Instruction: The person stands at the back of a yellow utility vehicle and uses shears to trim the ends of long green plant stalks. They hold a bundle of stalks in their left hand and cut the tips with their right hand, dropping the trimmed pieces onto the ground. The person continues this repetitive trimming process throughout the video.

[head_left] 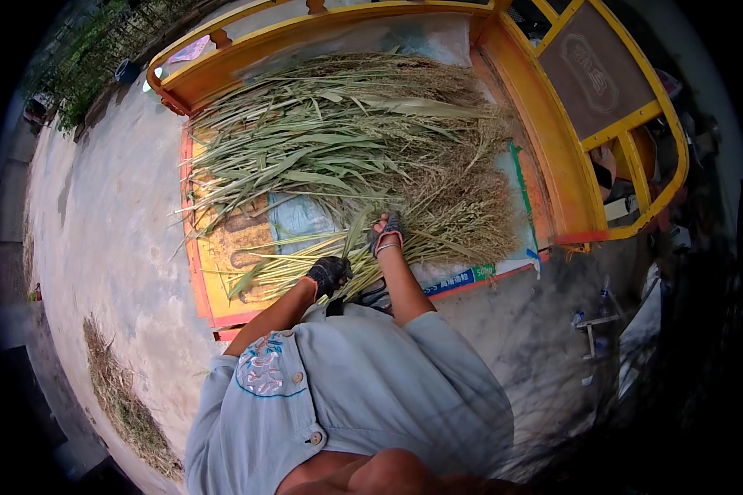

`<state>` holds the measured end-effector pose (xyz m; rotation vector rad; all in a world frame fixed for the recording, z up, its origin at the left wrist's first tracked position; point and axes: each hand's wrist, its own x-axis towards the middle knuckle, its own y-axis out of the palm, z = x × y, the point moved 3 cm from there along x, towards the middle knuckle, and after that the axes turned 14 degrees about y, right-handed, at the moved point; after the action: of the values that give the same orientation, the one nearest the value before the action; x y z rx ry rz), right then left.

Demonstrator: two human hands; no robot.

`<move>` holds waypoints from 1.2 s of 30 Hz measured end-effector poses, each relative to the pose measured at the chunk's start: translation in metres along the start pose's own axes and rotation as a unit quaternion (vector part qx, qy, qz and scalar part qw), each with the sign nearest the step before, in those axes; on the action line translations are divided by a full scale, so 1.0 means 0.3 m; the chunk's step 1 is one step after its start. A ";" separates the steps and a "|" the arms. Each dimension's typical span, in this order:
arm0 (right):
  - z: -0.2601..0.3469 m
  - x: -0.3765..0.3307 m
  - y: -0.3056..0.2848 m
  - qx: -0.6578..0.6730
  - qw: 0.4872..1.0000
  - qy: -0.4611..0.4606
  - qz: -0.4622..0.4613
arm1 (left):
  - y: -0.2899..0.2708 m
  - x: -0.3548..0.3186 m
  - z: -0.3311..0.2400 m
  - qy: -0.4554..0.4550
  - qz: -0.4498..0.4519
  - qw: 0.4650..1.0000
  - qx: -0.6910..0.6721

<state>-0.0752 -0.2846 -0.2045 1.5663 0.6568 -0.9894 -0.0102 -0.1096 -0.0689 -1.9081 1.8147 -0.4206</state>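
A small bundle of cut grain stalks [293, 262] lies at the near edge of a yellow truck bed, pale stems to the left and bushy seed heads to the right. My left hand [330, 275], in a dark fingerless glove, is closed around the stems at the bundle's near side. Farther right, my right hand [386, 233], gloved the same way with bare fingertips, has its fingers curled on the stalks close to the seed heads. Beyond both hands a larger pile of green stalks [305, 136] covers most of the bed, its seed heads also toward the right.
Yellow rails [322, 33] border the bed's far side, and a yellow frame with a brown panel [590, 70] rises at its right. Light plastic sheeting [301, 221] lies under the stalks. Dry plant scraps [128, 396] lie on the concrete floor [115, 223] at left.
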 end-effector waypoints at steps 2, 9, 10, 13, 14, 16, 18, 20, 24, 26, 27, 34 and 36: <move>0.027 0.026 0.020 0.045 0.999 -0.016 -0.011 | -0.072 -0.081 -0.086 -0.316 -0.012 0.918 -0.240; -0.049 0.276 0.060 0.030 0.992 -0.077 -0.093 | -0.185 -0.317 -0.053 -0.274 -0.125 0.954 -0.001; -0.088 0.229 0.115 0.016 0.993 -0.063 -0.094 | -0.209 -0.334 -0.079 -0.264 -0.124 0.954 0.066; -0.105 0.113 0.162 0.006 0.995 -0.047 -0.093 | -0.196 -0.375 -0.019 -0.325 -0.140 0.922 0.156; -0.069 0.081 0.166 0.061 0.993 -0.062 -0.083 | -0.182 -0.396 0.023 -0.339 -0.144 0.906 0.207; 0.054 0.025 0.124 0.130 0.986 -0.097 -0.051 | -0.203 -0.575 0.129 -0.406 -0.175 0.877 0.191; 0.165 -0.050 0.118 0.041 0.995 -0.075 -0.055 | -0.209 -0.800 0.246 -0.430 -0.224 0.860 0.156; 0.133 -0.047 0.142 0.059 0.993 -0.081 -0.058 | -0.244 -0.960 0.260 -0.473 -0.195 0.851 0.117; 0.129 0.077 0.103 0.106 0.990 -0.091 -0.012 | -0.431 -1.186 0.190 -0.588 -0.217 0.766 0.143; 0.016 0.012 0.225 0.115 0.991 -0.060 0.021 | -0.378 -1.579 0.245 -0.619 -0.198 0.684 0.331; 0.050 0.014 0.197 0.093 0.992 -0.087 0.025 | -0.424 -1.558 0.202 -0.665 -0.201 0.656 0.294; 0.106 0.054 0.166 0.020 0.993 -0.112 0.035 | -0.504 -1.569 0.011 -0.519 -0.502 0.669 0.177; 0.111 0.080 0.158 0.034 0.994 -0.104 0.030 | -0.452 -1.592 0.030 -0.462 -0.625 0.625 0.070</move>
<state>-0.0319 -0.3301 -0.2025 1.5072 0.4334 -1.1225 0.0722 0.3672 0.0420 -2.2777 -0.3563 0.0827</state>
